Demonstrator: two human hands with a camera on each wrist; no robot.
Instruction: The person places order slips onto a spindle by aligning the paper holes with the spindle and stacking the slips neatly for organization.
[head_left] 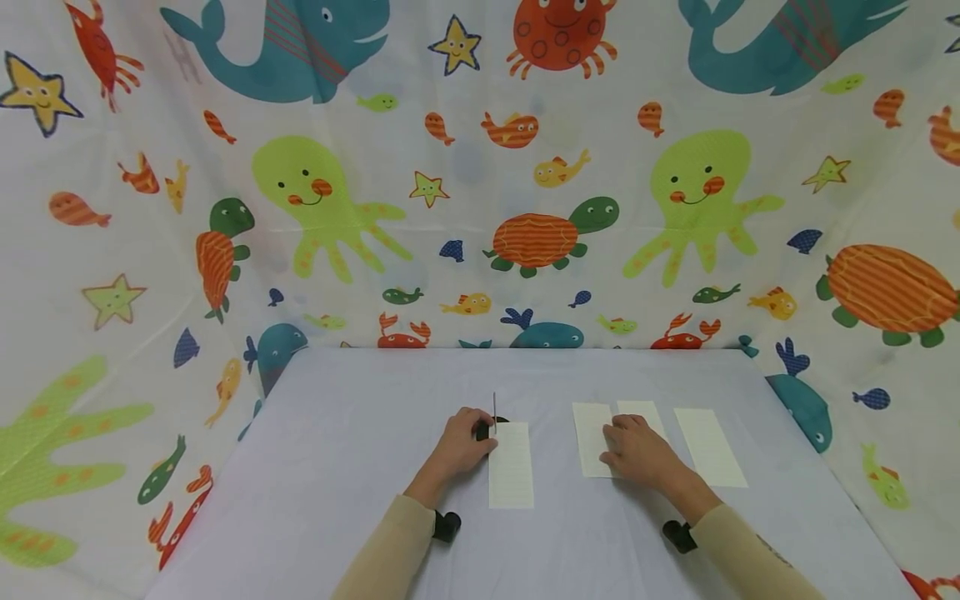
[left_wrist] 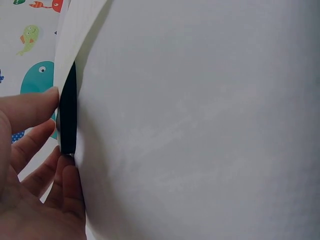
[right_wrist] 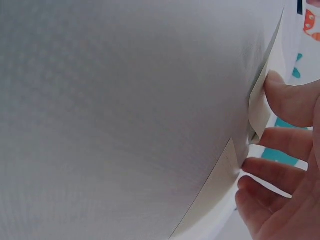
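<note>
A receipt spike, a thin upright metal rod [head_left: 494,407] on a black base [left_wrist: 69,120], stands near the middle of the table. One lined cream paper slip [head_left: 511,471] lies over the base and stretches toward the front. My left hand [head_left: 461,439] grips the base at its left side, thumb on the slip's edge and fingertips along the base. My right hand [head_left: 643,450] pinches the edge of another paper slip [head_left: 592,437], which bows up between thumb and forefinger in the right wrist view. Right behind this hand lies a partly hidden slip [head_left: 641,410].
A further paper slip [head_left: 711,447] lies to the right of my right hand. White cloth [head_left: 360,417] covers the table, and a curtain [head_left: 465,317] printed with sea animals hangs along its back and sides. Each wrist wears a small black camera [head_left: 447,527].
</note>
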